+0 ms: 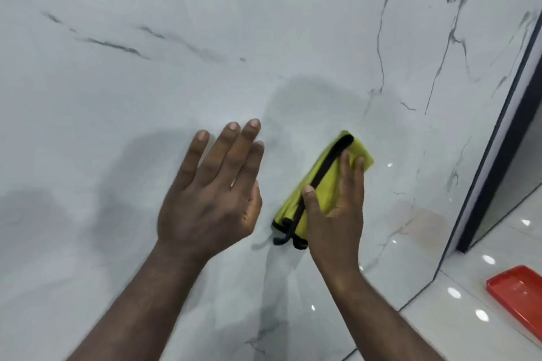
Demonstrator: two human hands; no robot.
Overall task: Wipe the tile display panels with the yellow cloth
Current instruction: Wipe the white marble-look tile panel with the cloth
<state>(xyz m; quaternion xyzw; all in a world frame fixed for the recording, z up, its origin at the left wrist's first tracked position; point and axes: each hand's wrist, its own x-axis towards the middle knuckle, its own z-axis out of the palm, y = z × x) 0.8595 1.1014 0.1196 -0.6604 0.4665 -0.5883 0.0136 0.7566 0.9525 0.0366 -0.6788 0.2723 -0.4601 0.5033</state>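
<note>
Right hand [334,214] presses yellow cloth [327,183] flat-fingered against tile panel [264,38], left hand [211,193] spread open beside it; unpinched, the folded cloth may slip or unfold mid-stroke.

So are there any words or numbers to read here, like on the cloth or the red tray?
None to read. The yellow cloth has only a black trim, the tile panel only grey veins, and the red tray looks plain.

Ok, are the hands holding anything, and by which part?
Nothing gripped: right hand presses the yellow cloth, at its middle, flat against the tile panel; left hand rests on it.
</note>
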